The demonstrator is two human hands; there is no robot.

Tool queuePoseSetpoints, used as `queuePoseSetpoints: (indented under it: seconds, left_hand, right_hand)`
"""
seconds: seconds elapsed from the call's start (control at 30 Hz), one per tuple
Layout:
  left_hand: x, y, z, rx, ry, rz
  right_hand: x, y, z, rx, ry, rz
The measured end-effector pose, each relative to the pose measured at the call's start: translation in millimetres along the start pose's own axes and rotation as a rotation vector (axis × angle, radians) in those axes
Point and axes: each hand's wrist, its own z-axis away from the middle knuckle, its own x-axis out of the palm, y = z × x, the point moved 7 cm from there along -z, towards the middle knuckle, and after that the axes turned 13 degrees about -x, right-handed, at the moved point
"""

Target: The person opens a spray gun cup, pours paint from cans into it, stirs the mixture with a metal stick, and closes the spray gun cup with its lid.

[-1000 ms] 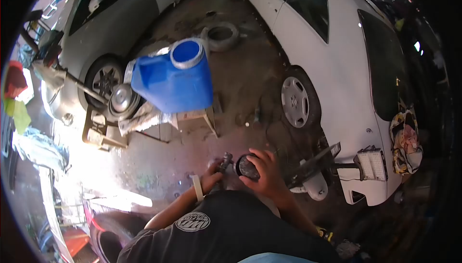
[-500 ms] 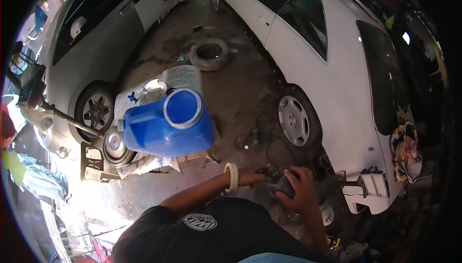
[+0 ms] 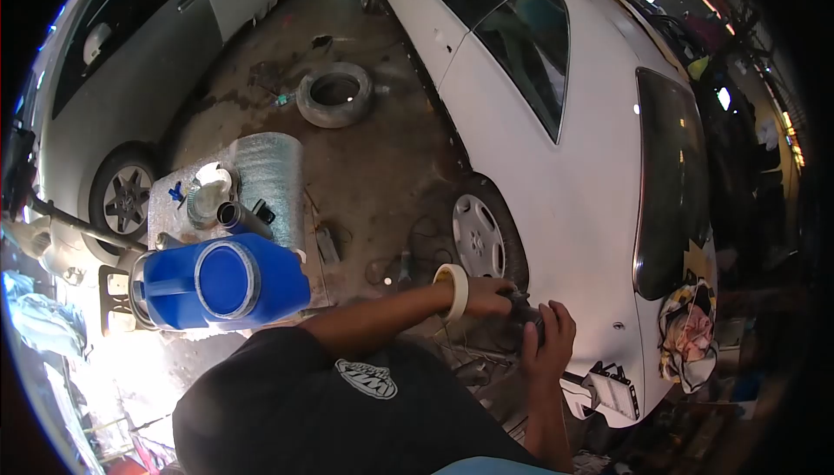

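My left hand [image 3: 491, 299] and my right hand [image 3: 549, 336] are closed around a dark rounded tool [image 3: 525, 310], whose exact kind I cannot make out. A cream roll of tape [image 3: 453, 291] sits around my left wrist like a bracelet. Just beyond the hands is the rear wheel [image 3: 479, 236] of a white car [image 3: 530, 145]. To the left, a large blue jug [image 3: 282, 280] with a round blue lid lies on a stand covered with silvery sheet [image 3: 274, 162].
A loose tyre [image 3: 334, 115] lies on the floor between the white car and a grey car [image 3: 148, 49]. A lamp [image 3: 615, 392] and a bundle of cloths [image 3: 691, 340] are by the white car's rear end. A dark cup [image 3: 239, 217] stands behind the jug.
My view has swung to the right, and the jug and tyre now appear farther left. Both hands, still on the dark tool, have come closer to the white car's rear wheel.
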Motion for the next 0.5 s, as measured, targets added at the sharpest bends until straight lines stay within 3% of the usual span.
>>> queuePoseSetpoints:
  seconds: [0.1,0.2,0.33,0.5]
  left_hand:
    - [-34,44,16,-0.278,-0.193,0.177]
    - [-50,28,-14,-0.241,-0.230,0.242]
    - [-104,-11,-38,-0.353,-0.163,0.572]
    - [-210,-117,-73,-0.323,0.152,0.759]
  right_hand:
    - [11,29,-20,0.082,-0.077,-0.023]
    - [12,38,-42,0.017,-0.042,-0.108]
    - [13,57,-66,0.159,-0.073,-0.196]
    - [80,124,-86,0.355,-0.119,-0.406]
